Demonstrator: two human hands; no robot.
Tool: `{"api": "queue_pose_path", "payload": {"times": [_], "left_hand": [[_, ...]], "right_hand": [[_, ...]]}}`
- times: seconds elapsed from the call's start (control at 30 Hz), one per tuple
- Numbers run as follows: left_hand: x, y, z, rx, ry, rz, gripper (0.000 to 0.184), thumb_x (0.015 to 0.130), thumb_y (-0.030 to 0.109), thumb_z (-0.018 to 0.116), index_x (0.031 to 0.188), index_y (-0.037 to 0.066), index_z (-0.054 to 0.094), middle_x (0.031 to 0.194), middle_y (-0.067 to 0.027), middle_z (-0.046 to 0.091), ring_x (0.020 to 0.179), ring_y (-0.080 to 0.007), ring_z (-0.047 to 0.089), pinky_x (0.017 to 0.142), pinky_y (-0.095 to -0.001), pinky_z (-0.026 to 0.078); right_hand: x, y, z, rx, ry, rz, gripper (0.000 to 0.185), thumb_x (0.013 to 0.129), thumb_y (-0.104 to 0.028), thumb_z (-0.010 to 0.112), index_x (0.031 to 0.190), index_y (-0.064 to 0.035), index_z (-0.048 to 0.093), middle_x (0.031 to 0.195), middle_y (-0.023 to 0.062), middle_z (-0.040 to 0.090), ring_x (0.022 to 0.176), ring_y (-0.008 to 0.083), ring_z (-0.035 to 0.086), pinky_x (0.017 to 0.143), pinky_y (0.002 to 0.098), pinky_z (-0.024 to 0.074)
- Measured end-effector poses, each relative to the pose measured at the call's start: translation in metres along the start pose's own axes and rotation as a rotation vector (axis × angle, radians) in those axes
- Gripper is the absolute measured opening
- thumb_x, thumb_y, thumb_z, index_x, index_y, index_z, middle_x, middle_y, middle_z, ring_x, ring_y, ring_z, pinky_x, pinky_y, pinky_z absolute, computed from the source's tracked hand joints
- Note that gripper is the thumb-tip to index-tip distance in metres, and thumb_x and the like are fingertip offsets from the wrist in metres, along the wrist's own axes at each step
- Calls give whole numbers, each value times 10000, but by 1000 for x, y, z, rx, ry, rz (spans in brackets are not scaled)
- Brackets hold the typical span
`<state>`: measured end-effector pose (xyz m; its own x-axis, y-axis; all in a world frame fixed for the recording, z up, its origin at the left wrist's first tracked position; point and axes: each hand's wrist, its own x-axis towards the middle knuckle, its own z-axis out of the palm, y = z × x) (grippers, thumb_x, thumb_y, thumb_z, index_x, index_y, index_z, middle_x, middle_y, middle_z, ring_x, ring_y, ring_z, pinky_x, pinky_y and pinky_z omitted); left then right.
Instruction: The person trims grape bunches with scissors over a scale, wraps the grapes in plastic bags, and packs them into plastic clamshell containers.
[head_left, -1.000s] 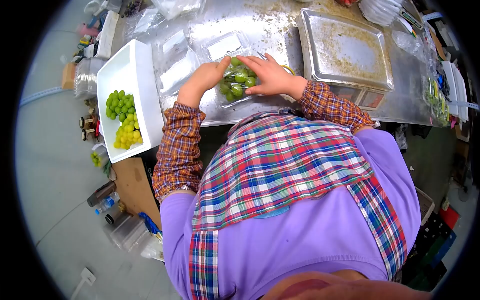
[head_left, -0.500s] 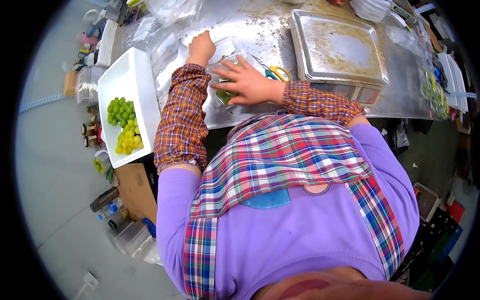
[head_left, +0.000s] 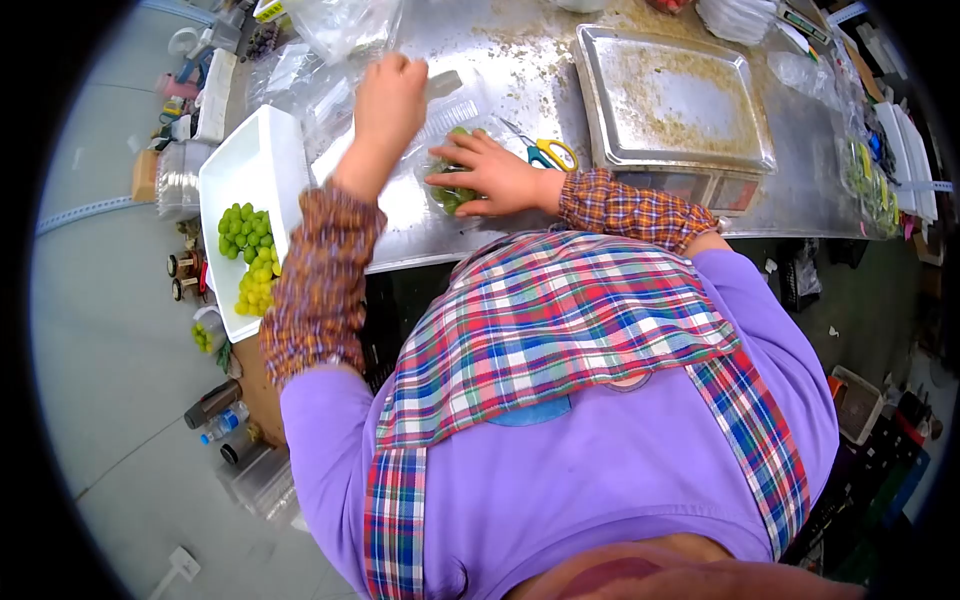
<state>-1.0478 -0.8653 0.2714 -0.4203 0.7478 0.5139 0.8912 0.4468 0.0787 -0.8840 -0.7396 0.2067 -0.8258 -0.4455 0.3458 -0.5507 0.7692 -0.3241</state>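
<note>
My right hand (head_left: 492, 178) lies with spread fingers over green grapes (head_left: 455, 196) in a clear plastic container near the front of the metal table. To its left and farther back, my left hand (head_left: 392, 105) is raised with its fingers curled together, beside a clear plastic lid (head_left: 452, 118). Whatever it pinches, if anything, is too small and blurred to make out. Scissors (head_left: 550, 154) with yellow and teal handles lie just right of my right hand. On the left, a white box (head_left: 225, 185) holds green grapes (head_left: 243, 232) and yellower ones (head_left: 257, 287).
A metal tray (head_left: 675, 98) rests upside down or flat on a boxy stand at the right. Clear plastic bags (head_left: 345, 28) lie at the back left. Another plastic bag (head_left: 805, 78) is at the right end of the table (head_left: 800, 190). Bottles (head_left: 226, 422) stand low at the left.
My left hand has left the grapes, reached back, then lifted toward me with its fingers closed. My right hand has stayed over the grapes, and the scissors beside it have come into view.
</note>
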Motion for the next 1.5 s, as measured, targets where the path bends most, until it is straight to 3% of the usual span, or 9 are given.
{"api": "queue_pose_path", "payload": {"times": [0.2, 0.3, 0.47, 0.6, 0.8, 1.03, 1.17, 1.37, 1.5], "left_hand": [[-114, 103, -14, -87, 15, -19, 91, 700, 97, 651, 763, 89, 586, 1047, -59, 564, 908, -259, 516, 731, -392, 396], [-141, 118, 10, -93, -14, -35, 110, 705, 130, 675, 786, 98, 607, 1084, -39, 562, 955, -246, 511, 767, -390, 381], [-159, 118, 23, -98, 46, -26, 152, 705, 129, 680, 849, 107, 637, 1132, -27, 574, 1002, -234, 509, 818, -389, 368], [-171, 111, 19, -169, 76, -2, 219, 695, 91, 684, 912, 105, 660, 1169, -27, 591, 1028, -212, 511, 823, -373, 364], [-166, 114, 11, -482, 165, -263, 245, 737, 53, 668, 981, 61, 647, 1128, -64, 593, 1054, -249, 505, 911, -404, 361], [-149, 122, 9, -367, 203, -358, 295, 750, 94, 711, 1027, 54, 618, 1074, -98, 557, 1086, -289, 458, 935, -397, 364], [-149, 114, 10, -440, 214, -406, 271, 759, 88, 695, 1011, 41, 609, 1073, -108, 539, 1096, -308, 435, 929, -410, 364], [-156, 111, 19, -486, 253, -535, 317, 835, 126, 650, 1119, 24, 549, 1088, -126, 535, 1041, -302, 468, 909, -392, 377], [-174, 124, 27, -708, 299, -960, 429, 882, 139, 620, 1242, 7, 430, 1106, -127, 523, 969, -234, 520, 827, -340, 442]], "right_hand": [[-78, -1, -21, 216, 242, 120, 247, 776, -133, 686, 999, -59, 609, 1030, 75, 612, 950, 258, 586, 877, 419, 473], [-104, 1, -6, 817, 393, 936, 228, 825, -152, 656, 1004, -32, 582, 928, 56, 622, 794, 160, 596, 711, 319, 524], [-72, 0, -8, 930, 166, 1085, 440, 894, -207, 624, 1259, -15, 470, 1064, 89, 543, 717, 150, 616, 608, 250, 553], [-81, 9, 1, 1306, 248, 1115, 383, 918, -116, 574, 1270, -22, 456, 1008, 74, 537, 721, 152, 632, 678, 246, 579], [-80, 19, -3, 901, 194, 889, 562, 813, -53, 608, 1344, -64, 424, 1115, 102, 521, 802, 141, 591, 669, 251, 519], [-59, 17, -24, 1042, 101, 1065, 664, 750, -16, 573, 1384, -121, 411, 1233, 82, 466, 890, 132, 560, 718, 262, 499], [-51, 24, -24, 1299, 116, 1136, 592, 733, -70, 563, 1318, -66, 473, 1066, 70, 569, 799, 131, 558, 682, 241, 471], [-59, 33, -16, 812, 6, 957, 452, 762, -111, 548, 1210, -78, 594, 861, 85, 568, 621, 154, 519, 565, 271, 432], [-77, 19, 4, 598, 197, 842, 401, 827, -171, 551, 1219, -99, 598, 874, 144, 522, 559, 186, 546, 534, 304, 455]]}}
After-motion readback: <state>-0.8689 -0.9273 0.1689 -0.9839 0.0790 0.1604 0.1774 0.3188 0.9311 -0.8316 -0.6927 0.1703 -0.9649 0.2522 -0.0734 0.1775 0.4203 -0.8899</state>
